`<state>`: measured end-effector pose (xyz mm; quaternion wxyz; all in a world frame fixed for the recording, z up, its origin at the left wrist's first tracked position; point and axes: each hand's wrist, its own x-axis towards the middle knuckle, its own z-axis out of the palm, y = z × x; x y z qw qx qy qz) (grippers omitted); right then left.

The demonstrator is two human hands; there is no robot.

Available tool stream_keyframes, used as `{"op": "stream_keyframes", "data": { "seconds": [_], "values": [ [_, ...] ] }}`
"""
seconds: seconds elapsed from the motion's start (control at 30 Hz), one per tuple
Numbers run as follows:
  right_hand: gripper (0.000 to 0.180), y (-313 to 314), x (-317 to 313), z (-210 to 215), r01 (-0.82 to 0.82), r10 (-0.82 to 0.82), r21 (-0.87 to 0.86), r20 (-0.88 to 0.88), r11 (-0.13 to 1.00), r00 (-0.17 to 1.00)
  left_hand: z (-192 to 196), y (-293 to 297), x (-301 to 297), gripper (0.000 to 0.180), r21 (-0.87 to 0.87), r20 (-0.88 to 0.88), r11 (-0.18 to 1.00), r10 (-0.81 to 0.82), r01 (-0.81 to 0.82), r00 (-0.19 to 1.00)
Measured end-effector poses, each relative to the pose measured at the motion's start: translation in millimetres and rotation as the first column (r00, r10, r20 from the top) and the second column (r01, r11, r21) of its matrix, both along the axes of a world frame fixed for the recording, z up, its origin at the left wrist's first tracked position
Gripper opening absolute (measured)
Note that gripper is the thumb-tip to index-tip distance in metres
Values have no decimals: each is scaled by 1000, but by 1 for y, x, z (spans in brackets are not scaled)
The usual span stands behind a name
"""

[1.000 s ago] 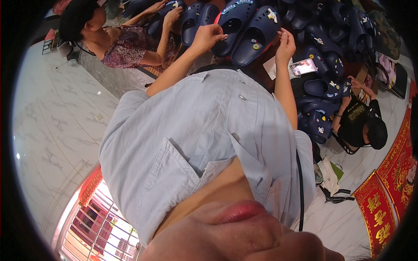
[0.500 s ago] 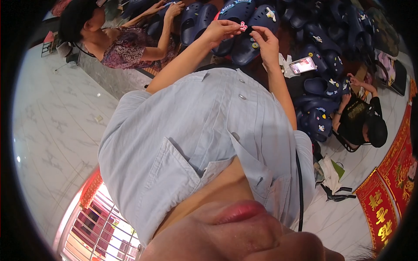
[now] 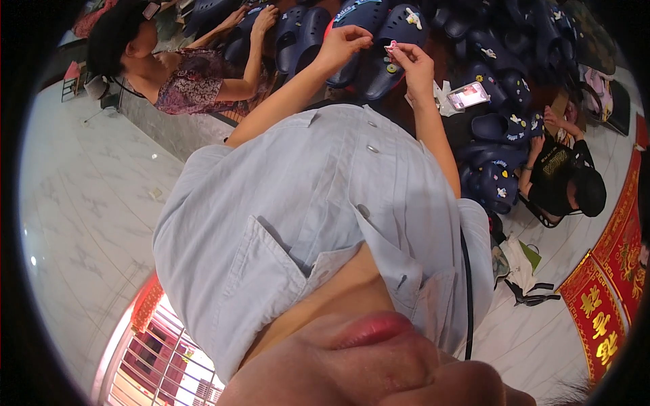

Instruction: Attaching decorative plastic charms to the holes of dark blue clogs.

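Note:
My right hand [image 3: 416, 62] pinches a small pink-and-white shoe charm [image 3: 391, 47] between thumb and fingertips. It hovers over the front of a navy clog [image 3: 381, 82], which has a white figure charm [image 3: 413, 19] and a yellow round charm [image 3: 391, 68] on it. To the left, my left hand [image 3: 344, 47] is held over the neighbouring navy clog [image 3: 340, 76], its fingertips a little apart and nothing visible between them. Light blue lettering charms [image 3: 355, 8] sit on that clog.
Many navy clogs [image 3: 497, 128] lie at the right, several with charms. A lit phone [image 3: 468, 97] rests near my right forearm. One person [image 3: 186, 80] handles clogs at the left; another person [image 3: 562, 169] works at the right. A grey stone edge [image 3: 145, 122] runs at the left.
The pink charm has passed from my left fingertips to my right, shifting slightly right. My left hand has let go and drawn a little left.

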<state>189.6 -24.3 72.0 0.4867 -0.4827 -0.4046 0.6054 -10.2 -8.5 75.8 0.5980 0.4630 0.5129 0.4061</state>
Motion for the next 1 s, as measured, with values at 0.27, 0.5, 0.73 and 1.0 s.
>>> {"op": "stream_keyframes", "data": {
  "seconds": [0.27, 0.5, 0.73, 1.0],
  "values": [
    [16, 13, 49, -34, 317, -312, -73, 65, 946, 948, 1, -6, -6, 19, 493, -568, 836, 97, 242, 818],
    [13, 22, 62, -58, 357, -369, -182, -38, 916, 929, 0, -17, 5, 21, 596, -743, 664, 242, 453, 623],
    [15, 40, 50, -67, 296, -317, -225, -64, 928, 946, -5, -19, 2, 21, 576, -780, 671, 280, 467, 560],
    [14, 42, 42, -64, 353, -357, -153, 4, 923, 934, -26, -24, -6, 49, 417, -859, 694, 91, 586, 503]
  ]
}}
